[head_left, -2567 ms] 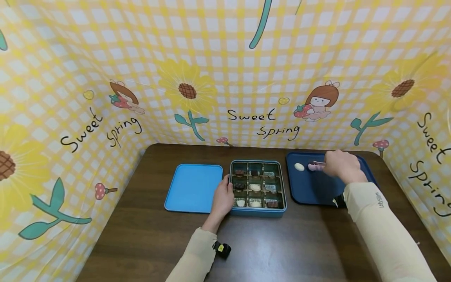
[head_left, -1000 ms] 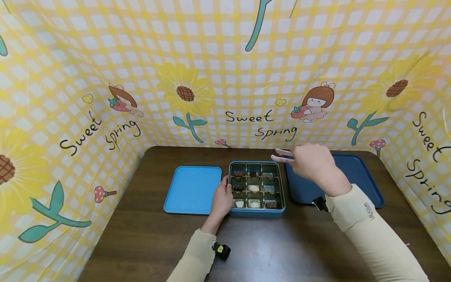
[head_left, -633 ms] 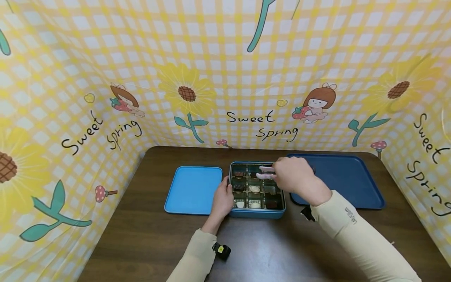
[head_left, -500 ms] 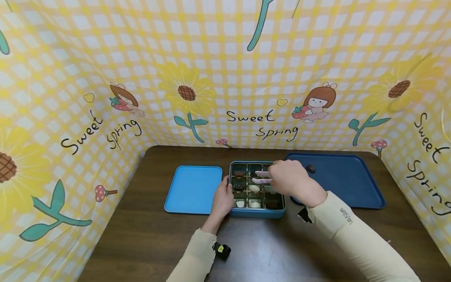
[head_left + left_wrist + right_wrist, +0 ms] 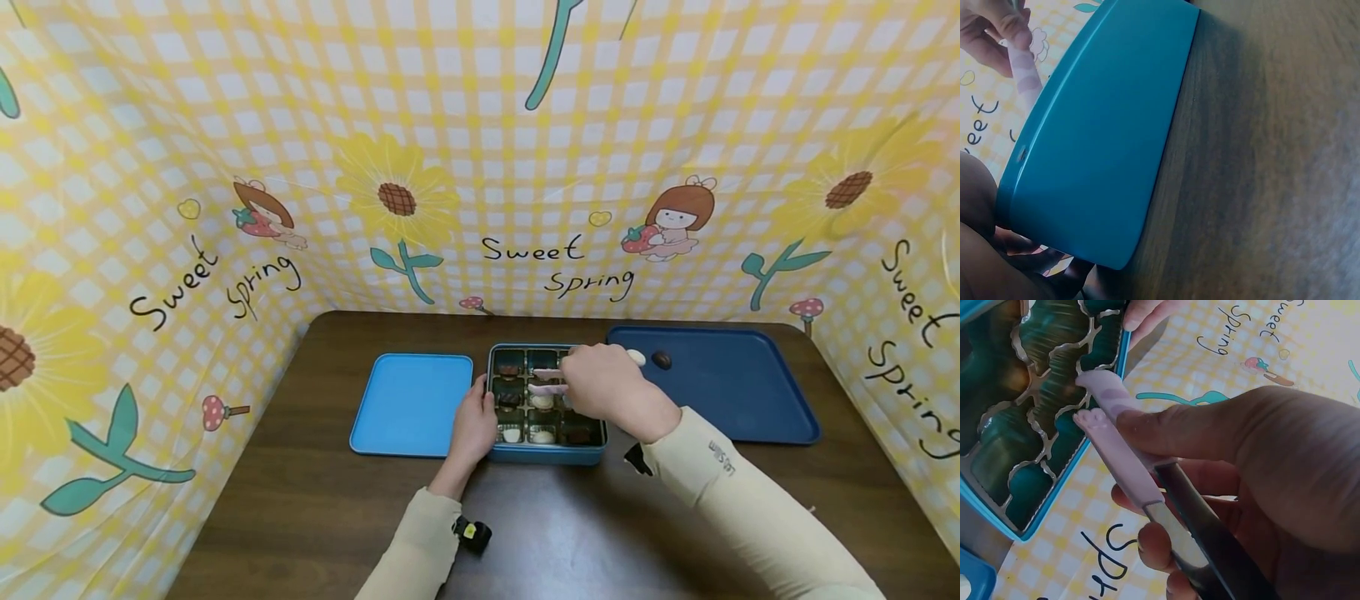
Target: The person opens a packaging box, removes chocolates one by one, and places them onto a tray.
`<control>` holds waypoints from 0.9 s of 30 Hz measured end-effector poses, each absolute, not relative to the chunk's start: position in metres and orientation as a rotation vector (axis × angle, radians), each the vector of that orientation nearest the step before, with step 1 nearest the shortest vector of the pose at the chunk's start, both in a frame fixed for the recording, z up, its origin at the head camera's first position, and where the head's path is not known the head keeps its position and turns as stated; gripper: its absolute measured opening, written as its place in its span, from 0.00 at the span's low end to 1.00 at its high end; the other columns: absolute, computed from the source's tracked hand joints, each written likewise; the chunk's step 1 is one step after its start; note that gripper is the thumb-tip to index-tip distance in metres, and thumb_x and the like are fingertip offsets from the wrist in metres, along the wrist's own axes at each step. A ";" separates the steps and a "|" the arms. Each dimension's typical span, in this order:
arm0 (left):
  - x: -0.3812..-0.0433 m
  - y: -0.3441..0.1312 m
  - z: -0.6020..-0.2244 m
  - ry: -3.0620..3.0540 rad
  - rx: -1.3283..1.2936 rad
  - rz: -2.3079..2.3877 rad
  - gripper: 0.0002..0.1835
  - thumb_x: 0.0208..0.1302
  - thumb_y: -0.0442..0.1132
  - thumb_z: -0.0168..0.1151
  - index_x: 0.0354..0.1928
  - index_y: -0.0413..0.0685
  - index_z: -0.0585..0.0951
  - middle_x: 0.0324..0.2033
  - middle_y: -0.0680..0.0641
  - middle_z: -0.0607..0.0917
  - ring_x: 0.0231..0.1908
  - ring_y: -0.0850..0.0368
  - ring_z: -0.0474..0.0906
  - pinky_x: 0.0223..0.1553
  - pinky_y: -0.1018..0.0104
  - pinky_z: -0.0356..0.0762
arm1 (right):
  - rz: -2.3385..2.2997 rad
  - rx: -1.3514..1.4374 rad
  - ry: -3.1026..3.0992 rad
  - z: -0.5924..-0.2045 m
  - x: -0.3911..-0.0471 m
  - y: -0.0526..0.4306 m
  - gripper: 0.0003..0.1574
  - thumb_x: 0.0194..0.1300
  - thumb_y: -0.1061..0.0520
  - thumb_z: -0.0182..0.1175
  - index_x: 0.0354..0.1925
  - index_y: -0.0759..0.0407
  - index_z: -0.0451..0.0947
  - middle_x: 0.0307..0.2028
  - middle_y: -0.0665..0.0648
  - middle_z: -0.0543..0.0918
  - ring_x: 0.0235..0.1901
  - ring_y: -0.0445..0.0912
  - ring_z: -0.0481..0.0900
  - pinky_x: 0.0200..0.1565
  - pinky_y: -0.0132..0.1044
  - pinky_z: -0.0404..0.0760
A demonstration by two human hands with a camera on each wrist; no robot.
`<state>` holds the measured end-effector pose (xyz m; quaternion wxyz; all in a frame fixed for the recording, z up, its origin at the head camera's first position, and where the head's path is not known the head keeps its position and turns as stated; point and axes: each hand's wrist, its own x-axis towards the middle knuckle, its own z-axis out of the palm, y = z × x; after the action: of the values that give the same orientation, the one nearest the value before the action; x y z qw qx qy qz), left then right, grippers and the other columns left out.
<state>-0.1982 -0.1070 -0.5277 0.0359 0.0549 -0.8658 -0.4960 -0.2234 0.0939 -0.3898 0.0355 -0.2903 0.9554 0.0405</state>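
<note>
A blue divided box [image 5: 547, 455] stands mid-table, with brown and white chocolates in several of its compartments. My left hand [image 5: 474, 427] holds the box at its left side; in the left wrist view part of it curls round the end, beside the teal wall [image 5: 1097, 137]. In my right hand [image 5: 609, 385] are tongs [image 5: 547, 389] with pink, paw-shaped tips, pinched between thumb and fingers. The tips stand apart over the middle of the box, and the right wrist view shows nothing between the tong tips [image 5: 1100, 419]. My right hand hides the box's right-hand compartments.
A dark blue tray [image 5: 735, 387] lies to the right, bearing a white chocolate [image 5: 636, 357] and a dark chocolate [image 5: 662, 360]. Left of the box is a light blue lid [image 5: 412, 404]. A checked cloth [image 5: 450, 108] surrounds the brown table [image 5: 330, 517].
My right hand has moved left with the tongs, from the tray to over the box, uncovering the white and dark chocolates on the tray. My left hand has stayed at the box.
</note>
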 end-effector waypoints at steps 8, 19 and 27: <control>-0.199 -0.107 -0.527 -2.676 0.194 -1.543 0.24 0.81 0.36 0.43 0.74 0.35 0.64 0.62 0.33 0.76 0.34 0.49 0.76 0.36 0.53 0.74 | 0.125 -0.881 3.063 -0.395 -0.241 0.093 0.11 0.65 0.54 0.69 0.26 0.54 0.84 0.21 0.52 0.75 0.17 0.45 0.70 0.19 0.40 0.71; -0.198 -0.107 -0.526 -2.666 0.201 -1.569 0.25 0.81 0.36 0.44 0.74 0.35 0.64 0.63 0.33 0.75 0.43 0.45 0.79 0.41 0.49 0.76 | 0.103 -0.741 2.896 -0.412 -0.272 0.085 0.06 0.66 0.59 0.63 0.31 0.55 0.84 0.22 0.53 0.78 0.21 0.48 0.74 0.24 0.42 0.72; -0.198 -0.107 -0.526 -2.669 0.199 -1.576 0.25 0.82 0.36 0.43 0.75 0.35 0.63 0.66 0.32 0.73 0.40 0.46 0.77 0.40 0.50 0.75 | 0.204 -0.737 2.831 -0.414 -0.284 0.073 0.05 0.68 0.56 0.64 0.38 0.53 0.86 0.27 0.53 0.83 0.24 0.48 0.78 0.28 0.44 0.77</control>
<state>-0.1982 -0.1070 -0.5256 0.0178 0.0641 -0.8591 -0.5075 -0.2840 0.0728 -0.4140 0.1044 -0.2498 0.9602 0.0691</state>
